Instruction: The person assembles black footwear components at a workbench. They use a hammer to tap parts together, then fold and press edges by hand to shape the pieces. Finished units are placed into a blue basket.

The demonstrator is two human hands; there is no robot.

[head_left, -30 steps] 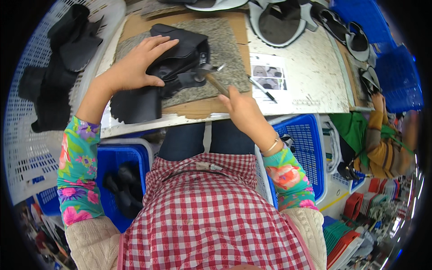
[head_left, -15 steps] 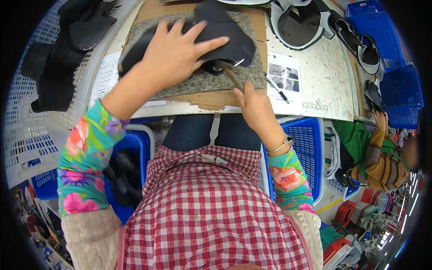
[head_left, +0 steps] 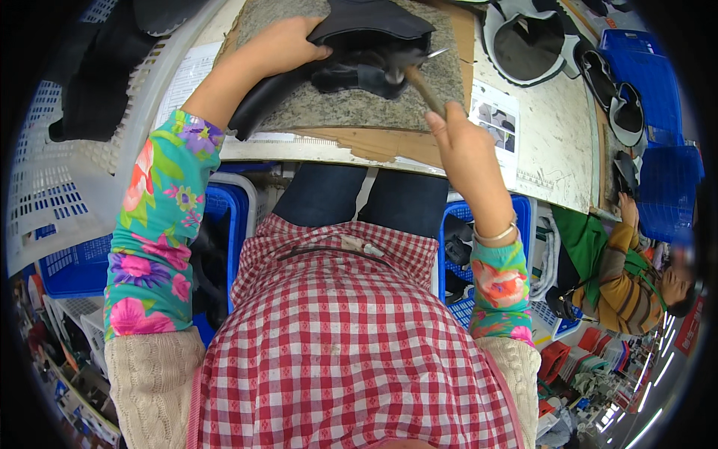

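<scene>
We list, by a clock face laid over the view with twelve at the top: one black leathery piece, smooth, folded, at twelve o'clock, lying on a speckled stone slab, a dark arm of it curving down toward eleven. One left hand, at eleven, closed on the piece's left edge, thumb on the near side, fingertips partly hidden. One right hand, between one and two, gripping a hammer by its wooden handle, the head blurred by motion over the piece's near side; whether it touches, we cannot tell. One bracelet, light, on the right wrist. One cardboard sheet, brown, torn at the near edge, under the slab. One worktable, white, scuffed. One printed sheet bearing small pictures, at two, just beyond the right hand. One black piece with a pale rim, between one and two. One white basket, perforated, at nine, with black sheets at ten. Blue baskets, toward three. One blue bin, below the table edge, near nine, dark items inside. One checked apron, red and white, at six. One co-worker, in a striped garment, just past three.
</scene>
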